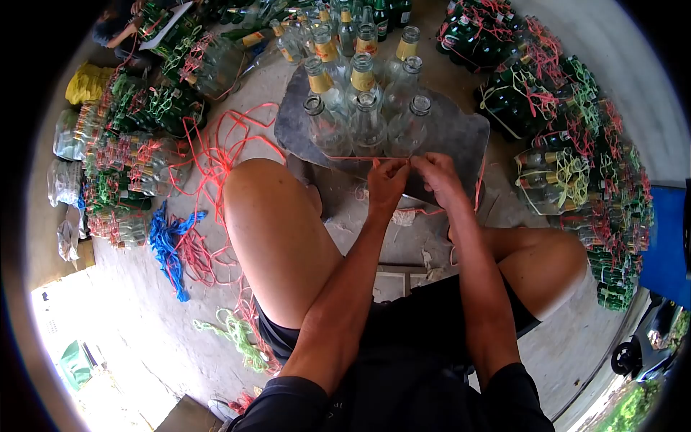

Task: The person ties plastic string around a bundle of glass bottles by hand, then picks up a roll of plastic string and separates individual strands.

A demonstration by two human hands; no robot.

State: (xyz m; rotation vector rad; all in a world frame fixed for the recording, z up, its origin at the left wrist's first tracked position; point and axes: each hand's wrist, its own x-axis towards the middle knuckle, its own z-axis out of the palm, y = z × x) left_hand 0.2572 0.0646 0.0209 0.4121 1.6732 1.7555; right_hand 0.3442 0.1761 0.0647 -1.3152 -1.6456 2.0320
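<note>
Clear glass bottles (368, 126), some with yellow neck labels, stand upright in close rows on a dark flat board (461, 133). A red plastic string (349, 158) runs low across the front of the nearest row. My left hand (387, 180) pinches the string just in front of the bottles. Close beside it, my right hand (435, 173) is also closed on the string, fingertips nearly meeting those of the left. Whether there is a knot between the fingers is too small to tell. From the right side of the board a length of string (480, 183) hangs down.
Loose red string (216, 155) lies tangled on the floor at left, near blue strips (167, 245) and pale green string (241, 338). Tied bottle bundles line the left (119, 169) and right (554, 176) sides. Another person's arm (124, 32) shows at top left.
</note>
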